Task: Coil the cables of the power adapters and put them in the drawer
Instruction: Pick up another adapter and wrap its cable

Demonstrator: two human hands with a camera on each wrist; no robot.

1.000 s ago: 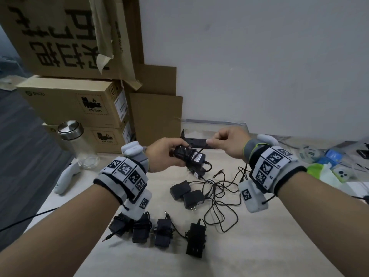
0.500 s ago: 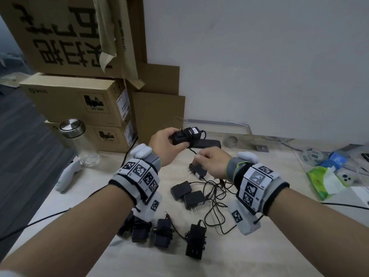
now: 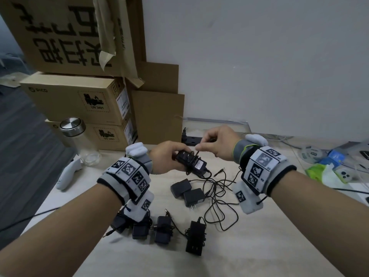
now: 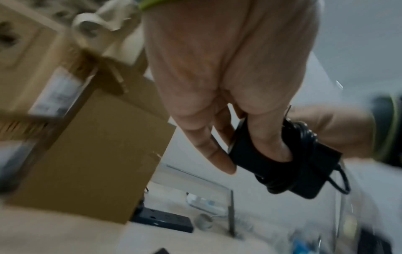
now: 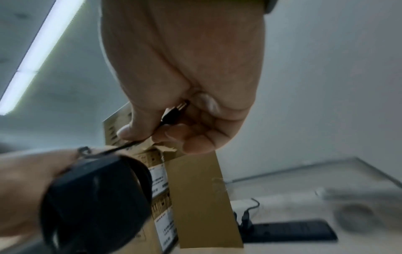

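My left hand (image 3: 169,156) grips a black power adapter (image 3: 192,162) above the table, with several turns of its thin cable wound around the body (image 4: 289,165). My right hand (image 3: 211,142) pinches the free end of that cable near its barrel plug (image 5: 174,111), just above and right of the adapter. Two loose adapters (image 3: 187,192) lie below with tangled cables (image 3: 219,200). Several wrapped adapters (image 3: 161,230) sit in a row near the front, partly hidden by my left wrist. No drawer is in view.
Stacked cardboard boxes (image 3: 79,100) stand at the back left, with a glass jar (image 3: 79,140) and a white controller (image 3: 67,174) beside them. A black power strip (image 3: 189,139) lies behind my hands. Packets and small devices (image 3: 329,166) clutter the right side.
My right hand swung down under the adapter and back up above it, laying another turn of cable around the body. The left hand lifted the adapter, then lowered it again.
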